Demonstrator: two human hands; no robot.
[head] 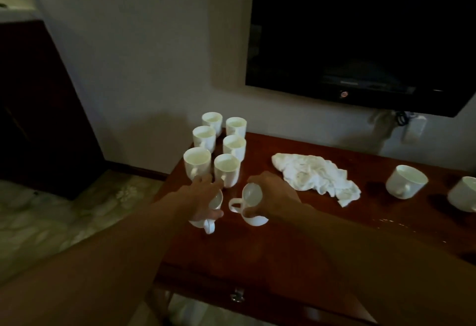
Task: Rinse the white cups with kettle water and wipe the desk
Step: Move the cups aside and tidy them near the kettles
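One white cup gripped by right hand, another by left hand, just before six-cup cluster. Cluster could be knocked if cups are set down too close.

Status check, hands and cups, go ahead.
Left hand and right hand each grip a white cup. Six cups grouped just ahead. Cloth crumpled beside them, nothing in the way.

A: What does the person wear on the arms?
B: Nothing shows. Both forearms are bare to the frame's edge, sleeveless as far as visible.
A: Rings, watch?
B: None discernible; the dim light blurs the left hand and right hand.
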